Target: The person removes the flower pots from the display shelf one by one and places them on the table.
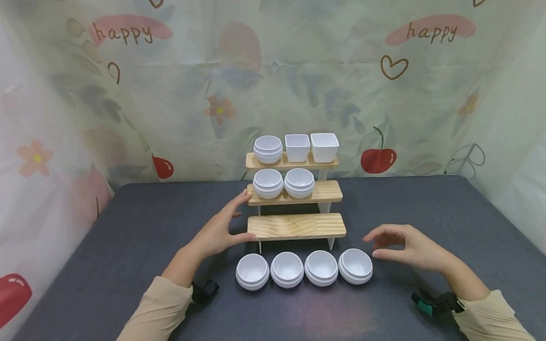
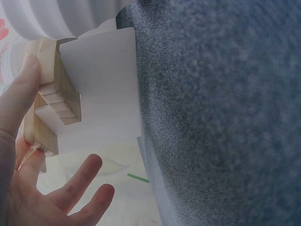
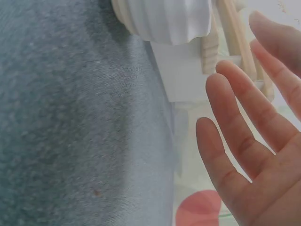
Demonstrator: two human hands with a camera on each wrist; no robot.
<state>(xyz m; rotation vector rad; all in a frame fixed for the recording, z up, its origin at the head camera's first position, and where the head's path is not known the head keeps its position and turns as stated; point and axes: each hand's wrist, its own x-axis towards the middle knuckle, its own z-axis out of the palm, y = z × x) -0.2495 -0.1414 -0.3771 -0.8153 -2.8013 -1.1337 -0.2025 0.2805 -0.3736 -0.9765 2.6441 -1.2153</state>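
A three-tier wooden display stand [image 1: 297, 226] with white side supports stands on the table. My left hand [image 1: 218, 231] is at its left side, thumb touching the end of the bottom board and a fingertip at the middle board. The hand's other fingers [image 2: 84, 176] are spread. Several round white bowls [image 1: 287, 270] line up in front of the stand. Just right of the rightmost bowl [image 1: 356, 266], my right hand [image 1: 411, 245] hovers, fingers loosely bent and holding nothing. In the right wrist view its fingers [image 3: 240, 127] are apart from the ribbed bowl [image 3: 164, 19].
The top board carries one round bowl [image 1: 268, 149] and two square white cups, a left one [image 1: 297, 148] and a right one [image 1: 325, 147]. Two round bowls [image 1: 299, 183] sit on the middle board. A dark grey cloth [image 1: 163, 213] covers the table; printed curtains [image 1: 296, 85] hang behind it.
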